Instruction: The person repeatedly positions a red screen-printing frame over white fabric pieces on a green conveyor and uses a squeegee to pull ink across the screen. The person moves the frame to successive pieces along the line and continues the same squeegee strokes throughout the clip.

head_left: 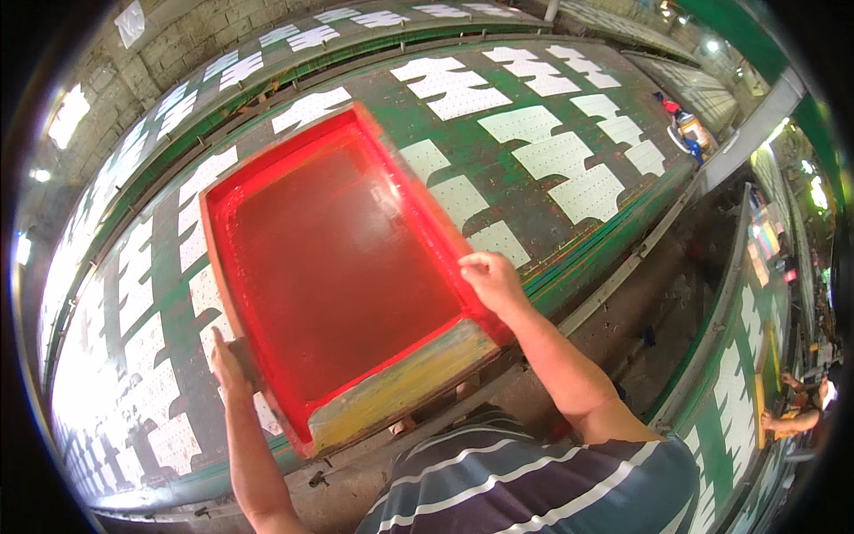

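Observation:
A screen-printing frame with red-coated inner sides and a dark red mesh hangs tilted in front of me, over the near side of a long green table. My right hand grips its right rail, fingers curled over the edge. At the left rail is my left hand, its fingers against the frame's outer side and partly hidden. The frame's near rail is smeared yellowish and grey. White cut fabric pieces with small dots lie in rows on the table, some hidden behind the frame.
Bottles and small items stand at the table's far right corner. A metal rail runs along the near edge. To the right, another person works at a second table bearing white pieces. A brick wall stands behind.

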`<state>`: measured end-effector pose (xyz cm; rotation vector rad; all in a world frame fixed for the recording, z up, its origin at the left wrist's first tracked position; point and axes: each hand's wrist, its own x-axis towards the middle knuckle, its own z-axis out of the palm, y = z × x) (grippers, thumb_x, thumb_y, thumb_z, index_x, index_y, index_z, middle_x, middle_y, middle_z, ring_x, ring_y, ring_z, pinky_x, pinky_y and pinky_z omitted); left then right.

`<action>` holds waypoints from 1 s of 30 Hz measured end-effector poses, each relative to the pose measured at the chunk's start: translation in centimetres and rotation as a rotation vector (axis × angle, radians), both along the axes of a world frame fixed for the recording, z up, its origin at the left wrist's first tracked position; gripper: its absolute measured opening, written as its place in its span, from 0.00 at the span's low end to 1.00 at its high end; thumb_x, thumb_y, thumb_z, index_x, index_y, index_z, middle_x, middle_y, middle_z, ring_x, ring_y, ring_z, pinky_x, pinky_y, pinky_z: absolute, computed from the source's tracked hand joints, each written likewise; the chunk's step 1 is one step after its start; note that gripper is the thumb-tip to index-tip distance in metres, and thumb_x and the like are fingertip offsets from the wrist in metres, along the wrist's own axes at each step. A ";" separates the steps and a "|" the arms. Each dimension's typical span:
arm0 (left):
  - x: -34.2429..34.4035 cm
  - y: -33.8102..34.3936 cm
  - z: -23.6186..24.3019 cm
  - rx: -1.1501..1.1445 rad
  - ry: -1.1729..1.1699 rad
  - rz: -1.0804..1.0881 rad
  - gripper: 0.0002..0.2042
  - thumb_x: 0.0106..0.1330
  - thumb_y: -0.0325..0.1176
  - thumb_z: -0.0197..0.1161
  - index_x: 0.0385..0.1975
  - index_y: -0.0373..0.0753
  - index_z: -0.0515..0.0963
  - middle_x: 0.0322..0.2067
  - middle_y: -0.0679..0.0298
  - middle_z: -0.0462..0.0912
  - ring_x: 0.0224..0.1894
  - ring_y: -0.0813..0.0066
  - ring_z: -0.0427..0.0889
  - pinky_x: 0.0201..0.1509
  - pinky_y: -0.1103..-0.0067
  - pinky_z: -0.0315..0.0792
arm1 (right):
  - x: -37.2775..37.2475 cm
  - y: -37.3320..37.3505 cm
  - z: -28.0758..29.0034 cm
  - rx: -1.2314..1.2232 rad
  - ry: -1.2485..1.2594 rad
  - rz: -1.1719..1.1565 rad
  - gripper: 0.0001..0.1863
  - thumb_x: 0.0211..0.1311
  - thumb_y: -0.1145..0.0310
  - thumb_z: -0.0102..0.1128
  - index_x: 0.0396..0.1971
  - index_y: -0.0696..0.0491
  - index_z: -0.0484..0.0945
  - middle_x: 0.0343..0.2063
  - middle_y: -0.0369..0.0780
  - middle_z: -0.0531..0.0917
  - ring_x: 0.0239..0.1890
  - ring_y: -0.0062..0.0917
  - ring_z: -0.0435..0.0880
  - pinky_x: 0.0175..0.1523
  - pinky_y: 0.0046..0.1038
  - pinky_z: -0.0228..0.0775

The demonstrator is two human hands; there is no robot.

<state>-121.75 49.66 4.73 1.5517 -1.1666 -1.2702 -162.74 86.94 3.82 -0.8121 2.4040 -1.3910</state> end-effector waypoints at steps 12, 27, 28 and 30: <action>-14.9 11.6 -2.5 -0.029 -0.072 -0.050 0.29 0.84 0.58 0.58 0.36 0.33 0.83 0.33 0.61 0.83 0.34 0.71 0.80 0.41 0.69 0.78 | -15.8 10.9 -4.4 -0.089 -0.191 -0.097 0.10 0.67 0.68 0.74 0.44 0.55 0.93 0.41 0.43 0.90 0.45 0.30 0.85 0.54 0.35 0.77; -19.3 14.6 -2.8 -0.004 -0.026 -0.083 0.27 0.82 0.58 0.64 0.34 0.35 0.80 0.33 0.64 0.78 0.36 0.71 0.78 0.43 0.69 0.77 | -19.9 14.1 -3.6 -0.024 -0.181 -0.073 0.10 0.72 0.75 0.69 0.49 0.60 0.90 0.43 0.37 0.91 0.46 0.19 0.85 0.54 0.27 0.78; -19.4 14.8 -2.7 -0.012 -0.027 -0.081 0.27 0.81 0.58 0.64 0.34 0.35 0.80 0.33 0.64 0.78 0.36 0.71 0.78 0.43 0.69 0.77 | -20.1 14.2 -3.6 -0.017 -0.197 -0.066 0.10 0.72 0.75 0.69 0.49 0.60 0.90 0.43 0.38 0.91 0.46 0.20 0.85 0.55 0.27 0.78; -19.5 15.0 -2.5 -0.010 -0.051 -0.094 0.28 0.81 0.59 0.64 0.35 0.34 0.80 0.33 0.63 0.79 0.36 0.70 0.78 0.42 0.68 0.76 | -20.4 14.4 -3.7 -0.004 -0.195 -0.048 0.11 0.72 0.75 0.69 0.50 0.60 0.90 0.44 0.39 0.91 0.48 0.21 0.86 0.56 0.28 0.78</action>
